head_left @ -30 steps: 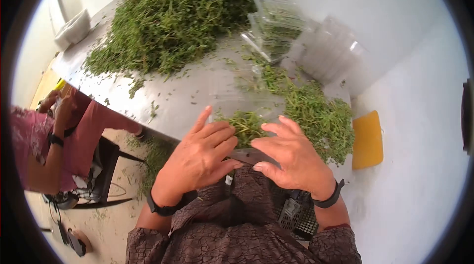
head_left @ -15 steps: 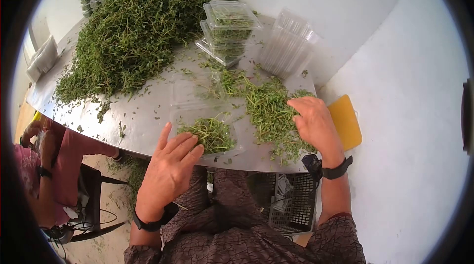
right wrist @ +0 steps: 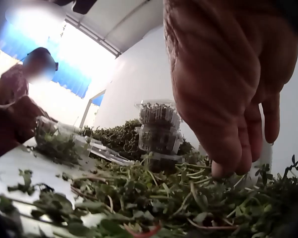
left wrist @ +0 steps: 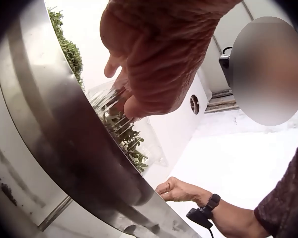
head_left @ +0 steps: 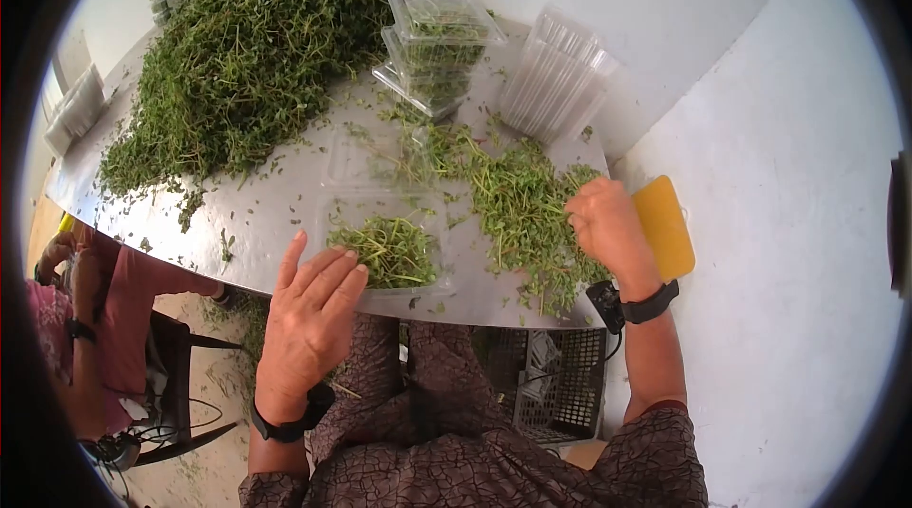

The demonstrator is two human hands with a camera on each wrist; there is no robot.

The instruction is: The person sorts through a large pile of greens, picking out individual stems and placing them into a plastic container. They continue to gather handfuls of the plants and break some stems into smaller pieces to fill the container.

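My left hand (head_left: 312, 318) rests at the near left of an open clear plastic box (head_left: 437, 223), its fingers fairly straight and fingertips touching the leafy green sprigs (head_left: 394, 252) inside. The left wrist view shows this hand (left wrist: 149, 59) from the palm side, over the box's edge. On the right, my right hand (head_left: 613, 228) reaches down to a loose heap of sprigs (head_left: 518, 209), fingers curled. Its thumb and fingertips come together on stems at the top of the heap in the right wrist view, where the hand (right wrist: 233, 94) hides part of the greens.
A large mound of greens (head_left: 247, 62) covers the back left of the metal table (head_left: 261, 214). Filled boxes (head_left: 442, 38) and nested empty boxes (head_left: 556, 76) stand behind. A yellow board (head_left: 665, 228) is at right, a black crate (head_left: 560, 385) below. Another person (head_left: 85, 337) sits at left.
My hands have parted from over the box. The right went to the heap on the right and its fingers curled in; the left stayed by the box. The head view shifted too.
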